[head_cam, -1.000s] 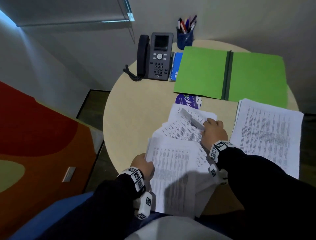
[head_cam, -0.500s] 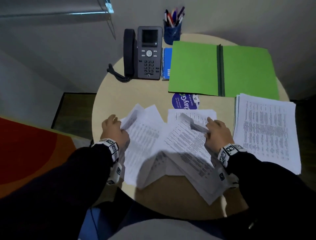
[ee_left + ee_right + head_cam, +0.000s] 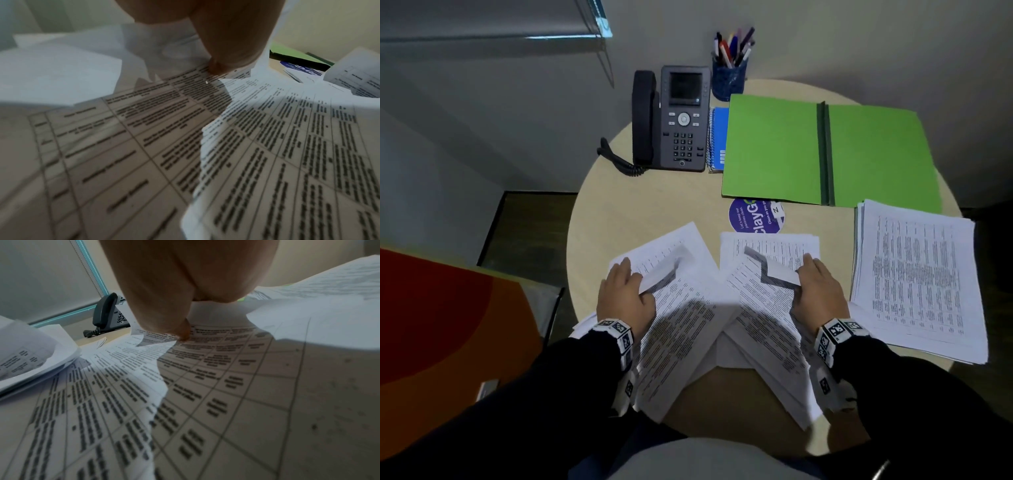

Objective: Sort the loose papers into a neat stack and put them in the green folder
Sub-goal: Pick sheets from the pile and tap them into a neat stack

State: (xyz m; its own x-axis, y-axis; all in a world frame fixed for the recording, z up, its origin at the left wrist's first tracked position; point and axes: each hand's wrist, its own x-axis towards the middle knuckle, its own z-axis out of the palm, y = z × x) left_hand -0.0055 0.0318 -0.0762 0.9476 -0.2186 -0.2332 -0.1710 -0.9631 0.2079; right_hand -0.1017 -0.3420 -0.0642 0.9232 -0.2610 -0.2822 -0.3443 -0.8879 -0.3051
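Note:
On the round table, the green folder [image 3: 774, 147] lies open at the back right. A squared stack of printed papers [image 3: 917, 274] lies in front of it on the right. My left hand [image 3: 626, 291] grips a bundle of loose sheets [image 3: 681, 329] by its curled left edge, thumb [image 3: 226, 48] on top. My right hand [image 3: 816, 291] grips a second bundle [image 3: 763, 308] by its right edge, thumb [image 3: 174, 313] pressing the print. The two bundles fan apart at the top and overlap near the front edge. More sheets [image 3: 767, 243] lie flat under the right bundle.
A desk phone [image 3: 681, 120], a blue pen cup [image 3: 729, 78] and a blue spiral notebook [image 3: 719, 140] stand at the back of the table [image 3: 640, 212]. A round purple sticker [image 3: 753, 216] lies before the folder. A red and orange panel [image 3: 448, 325] is at the left.
My left hand has gone from the pile's near corner out to the left with a bundle of sheets, splitting the pile in two. My right hand has kept its grip.

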